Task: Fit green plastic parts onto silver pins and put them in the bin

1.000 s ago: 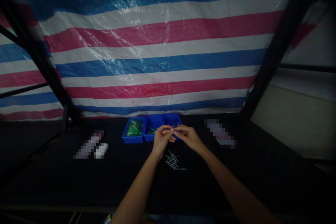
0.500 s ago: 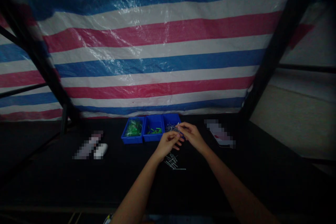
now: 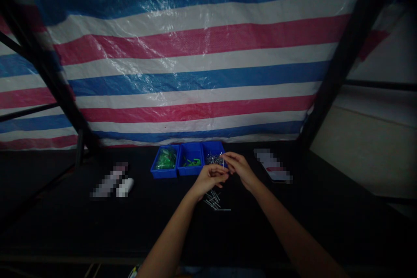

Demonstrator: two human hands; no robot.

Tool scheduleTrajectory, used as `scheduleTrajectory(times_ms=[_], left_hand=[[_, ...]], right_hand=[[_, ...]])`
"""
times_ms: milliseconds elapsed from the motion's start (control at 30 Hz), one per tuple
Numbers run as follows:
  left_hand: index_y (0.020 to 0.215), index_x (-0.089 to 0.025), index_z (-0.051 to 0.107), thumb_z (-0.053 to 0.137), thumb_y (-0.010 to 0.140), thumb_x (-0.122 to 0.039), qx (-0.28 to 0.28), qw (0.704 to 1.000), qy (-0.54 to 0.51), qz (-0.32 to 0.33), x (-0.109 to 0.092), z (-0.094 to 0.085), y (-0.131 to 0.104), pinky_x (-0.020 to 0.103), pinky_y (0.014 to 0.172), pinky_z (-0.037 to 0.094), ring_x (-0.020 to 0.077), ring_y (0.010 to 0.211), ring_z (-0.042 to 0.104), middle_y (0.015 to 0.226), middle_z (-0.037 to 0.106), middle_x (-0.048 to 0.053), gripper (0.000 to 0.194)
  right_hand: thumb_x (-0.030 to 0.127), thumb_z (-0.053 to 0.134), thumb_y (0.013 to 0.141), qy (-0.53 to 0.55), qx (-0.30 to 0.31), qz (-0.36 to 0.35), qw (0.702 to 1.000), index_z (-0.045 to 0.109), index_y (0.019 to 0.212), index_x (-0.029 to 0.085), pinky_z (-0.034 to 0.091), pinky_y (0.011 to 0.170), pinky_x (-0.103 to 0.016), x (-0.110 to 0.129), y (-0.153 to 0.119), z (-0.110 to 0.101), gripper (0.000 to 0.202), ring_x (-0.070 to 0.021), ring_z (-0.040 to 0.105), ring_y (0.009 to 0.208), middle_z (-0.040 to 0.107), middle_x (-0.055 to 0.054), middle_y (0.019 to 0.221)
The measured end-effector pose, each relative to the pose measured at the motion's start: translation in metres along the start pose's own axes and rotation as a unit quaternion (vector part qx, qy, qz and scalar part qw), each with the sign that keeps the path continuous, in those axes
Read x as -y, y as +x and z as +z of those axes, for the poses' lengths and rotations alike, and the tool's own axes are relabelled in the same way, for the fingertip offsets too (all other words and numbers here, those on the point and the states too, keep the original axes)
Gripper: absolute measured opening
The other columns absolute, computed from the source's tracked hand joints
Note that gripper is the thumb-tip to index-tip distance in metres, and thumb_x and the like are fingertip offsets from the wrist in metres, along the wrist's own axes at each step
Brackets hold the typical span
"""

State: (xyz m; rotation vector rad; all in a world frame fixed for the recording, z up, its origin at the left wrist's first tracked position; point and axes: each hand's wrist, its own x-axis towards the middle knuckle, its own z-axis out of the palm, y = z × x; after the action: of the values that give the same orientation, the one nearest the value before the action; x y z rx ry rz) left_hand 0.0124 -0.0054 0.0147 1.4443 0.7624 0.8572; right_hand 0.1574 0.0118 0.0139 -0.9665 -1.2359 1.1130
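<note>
In the head view, my right hand (image 3: 239, 168) pinches a thin silvery screw-like pin (image 3: 223, 161) between thumb and fingertips, its length roughly upright. Just to the left and slightly lower is my left hand (image 3: 210, 179), thumb and fingers closed together; whatever they hold is too small to make out. Both hands hover in front of the right blue bin (image 3: 213, 145), which holds many loose silvery pins (image 3: 212, 159). Below my left hand, a small pile of thin pale pieces (image 3: 213, 200) lies on the black table, with a single one (image 3: 223, 210) apart at its front.
The middle blue bin (image 3: 190, 150) holds several small green plastic pieces (image 3: 192, 162). A clear bag of green pieces (image 3: 167, 159) fills the left bin (image 3: 164, 174). A white rounded object (image 3: 125, 186) lies left; a blurred phone-like object (image 3: 274, 166) lies right. Striped sheeting (image 3: 195, 74) hangs behind.
My hands have drawn slightly apart at the fingertips, and the pin in my right hand now shows upright between them. The bins and pile have stayed put.
</note>
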Motion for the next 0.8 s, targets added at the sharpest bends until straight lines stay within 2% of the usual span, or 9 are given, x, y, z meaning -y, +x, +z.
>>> scheduleTrajectory(times_ms=[233,600,800], left_hand=[[0.091,-0.011,0.063,0.062,0.069,-0.039,-0.013,1.000,0.004,0.000,-0.0022,-0.0010,-0.0006,0.020,0.050,0.043,0.0107,0.063,0.054,0.082,0.063,0.008,0.035],[0.090,-0.013,0.064,0.067,0.064,-0.033,-0.003,1.000,-0.017,0.004,-0.0061,0.0000,-0.0029,0.019,0.051,0.042,0.0104,0.063,0.054,0.081,0.062,0.006,0.033],[0.093,-0.013,0.064,0.068,0.063,-0.030,0.013,0.999,-0.031,0.015,-0.0083,0.0004,-0.0042,0.019,0.051,0.041,0.0112,0.065,0.054,0.084,0.063,0.007,0.034]], right_hand=[[0.046,0.063,0.065,0.003,0.002,0.005,1.000,0.061,0.076,0.016,0.023,0.038,-0.020,0.0016,-0.0007,-0.0005,0.032,-0.0049,0.030,0.035,0.039,0.008,0.040],[0.046,0.065,0.063,0.002,0.005,0.019,1.000,0.063,0.075,0.016,0.022,0.038,-0.021,0.0018,-0.0005,-0.0015,0.033,-0.0055,0.032,0.037,0.042,0.007,0.043],[0.043,0.064,0.065,0.033,0.014,0.040,0.999,0.062,0.074,0.016,0.023,0.039,-0.021,-0.0006,-0.0002,-0.0016,0.028,-0.0054,0.035,0.039,0.047,0.005,0.048]])
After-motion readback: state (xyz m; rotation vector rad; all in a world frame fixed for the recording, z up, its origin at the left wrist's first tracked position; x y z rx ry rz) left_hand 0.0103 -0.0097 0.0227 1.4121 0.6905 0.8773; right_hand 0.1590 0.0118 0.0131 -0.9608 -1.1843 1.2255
